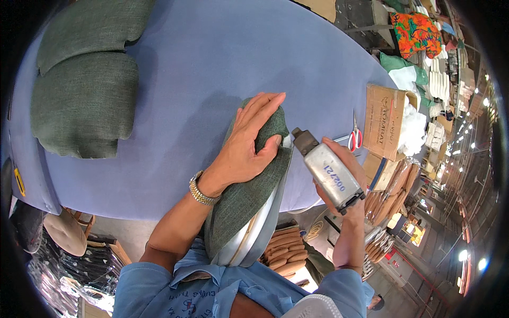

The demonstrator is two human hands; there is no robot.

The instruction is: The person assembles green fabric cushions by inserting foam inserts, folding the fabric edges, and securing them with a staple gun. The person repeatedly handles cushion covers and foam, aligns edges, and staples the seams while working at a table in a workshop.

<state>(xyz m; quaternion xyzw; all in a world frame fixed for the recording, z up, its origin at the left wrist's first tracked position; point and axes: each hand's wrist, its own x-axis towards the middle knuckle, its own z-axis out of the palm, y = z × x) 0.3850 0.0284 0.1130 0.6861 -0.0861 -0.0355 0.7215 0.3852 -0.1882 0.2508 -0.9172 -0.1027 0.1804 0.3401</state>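
A dark green fabric-covered cushion (241, 201) stands on edge against my body, its near end by my shirt. White padding (258, 225) and a thin tan strip show along its right side, where the cover stands apart. My left hand (246, 143) grips the far end, fingers stretched over the top and thumb pressed on the fabric at the right edge. In my right hand (354, 163) is a silver staple gun (334, 177) with a dark nose. That nose points at the cushion's far right corner, close to my left thumb, with a small gap between.
A blue padded table (185, 53) spreads ahead. Two green cushion pieces (85, 106) lie on its left. Red-handled scissors (356, 139) lie at the right edge, beside a cardboard box (384, 119) with white stuffing. A yellow cutter (19, 182) is far left. Brown pads (286, 252) are stacked below.
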